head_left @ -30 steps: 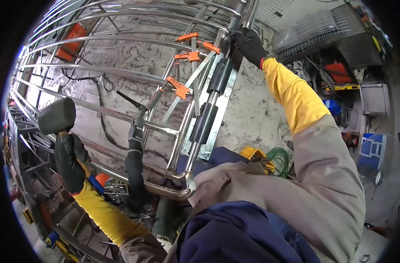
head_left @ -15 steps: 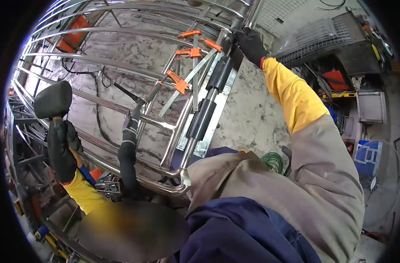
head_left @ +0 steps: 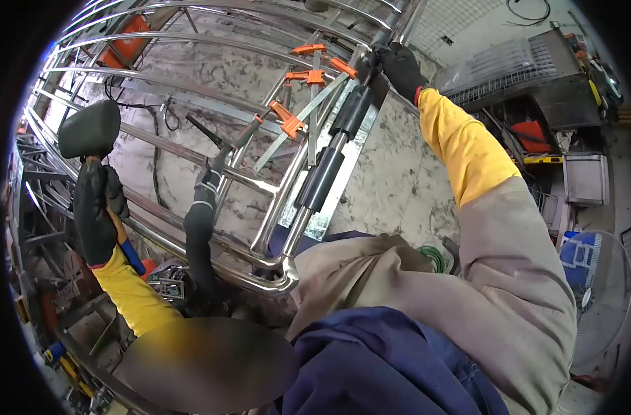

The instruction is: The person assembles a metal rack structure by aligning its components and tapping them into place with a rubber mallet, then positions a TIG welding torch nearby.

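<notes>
In the head view, grips a mallet [head_left: 89, 129] by its wooden handle in the closed left hand [head_left: 94, 207], with the dark head uppermost, near the outer left tubes of the metal frame [head_left: 291, 257]. Has just brought the mallet higher than a second ago, so seems to hold it raised rather than resting on the tubing; cannot tell about contact. Keeps the right hand [head_left: 402, 69] at the same upper part of the frame, fingers bent against the tubing; cannot tell how firmly closed. Just below that hand, carries black sleeves [head_left: 322, 180] in line on one tube, next to a bright metal strip [head_left: 319, 225], with orange clamps [head_left: 286, 119] to the left. Between the two hands, shows a torch-like tool [head_left: 208, 183] by the cross tubes. Beyond, includes the stained floor [head_left: 384, 180], a green hose [head_left: 431, 259] and a fan [head_left: 595, 304].
</notes>
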A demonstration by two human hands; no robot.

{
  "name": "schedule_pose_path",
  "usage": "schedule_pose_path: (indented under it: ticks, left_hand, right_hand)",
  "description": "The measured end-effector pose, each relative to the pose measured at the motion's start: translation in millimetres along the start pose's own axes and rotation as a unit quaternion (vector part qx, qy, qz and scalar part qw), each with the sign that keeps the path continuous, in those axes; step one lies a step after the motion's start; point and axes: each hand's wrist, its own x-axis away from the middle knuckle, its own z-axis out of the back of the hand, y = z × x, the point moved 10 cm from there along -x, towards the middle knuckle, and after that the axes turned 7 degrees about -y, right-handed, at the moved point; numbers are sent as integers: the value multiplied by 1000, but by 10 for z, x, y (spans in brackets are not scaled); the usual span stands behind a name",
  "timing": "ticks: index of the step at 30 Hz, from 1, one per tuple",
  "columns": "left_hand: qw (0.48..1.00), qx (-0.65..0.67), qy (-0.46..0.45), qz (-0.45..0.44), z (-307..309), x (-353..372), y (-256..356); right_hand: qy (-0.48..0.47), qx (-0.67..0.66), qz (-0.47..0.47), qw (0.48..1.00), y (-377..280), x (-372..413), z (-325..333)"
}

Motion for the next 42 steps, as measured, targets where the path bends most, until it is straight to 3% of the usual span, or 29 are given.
schedule_pose_path:
  ticks: [2, 4, 8, 10, 18, 25, 27, 31, 34, 36, 42]
  left_hand:
    - [1000, 7, 1, 2, 17, 1, -37]
    - [1000, -5, 21, -7, 130, -10, -70]
    - [1000, 3, 12, -5, 139, -14, -92]
    - [1000, 19, 10, -7, 133, -18, -106]
    - [999, -9, 43, -7, 167, -17, -97]
    - [998, -10, 67, -21, 168, 17, -86]
    - [998, -12, 64, -21, 182, 18, -84]
    - [995, -53, 84, -19, 239, 17, -97]
    - [997, -38, 64, -20, 159, 24, -65]
    - [998, -11, 59, -13, 170, 15, -92]
    - [1000, 12, 25, 3, 106, -4, -77]
  right_hand:
    - [-2, 12, 12, 1000, -34, 24, 1]
    - [-36, 44, -55, 997, -408, 267, -2]
    - [-20, 32, -13, 999, -256, 147, -23]
    - [-41, -46, 28, 998, -117, 22, -86]
    - [-4, -60, 30, 998, -29, -10, -58]
    - [-40, -27, 39, 998, -169, 22, -88]
    - [-19, -15, -7, 1000, -291, 151, -38]
    - [-33, -47, 7, 998, -10, -36, -93]
    - [-25, -100, 9, 995, -51, 7, -112]
    - [27, -41, 16, 999, -228, 124, -11]
    - [-18, -17, 14, 1000, -188, 83, -32]
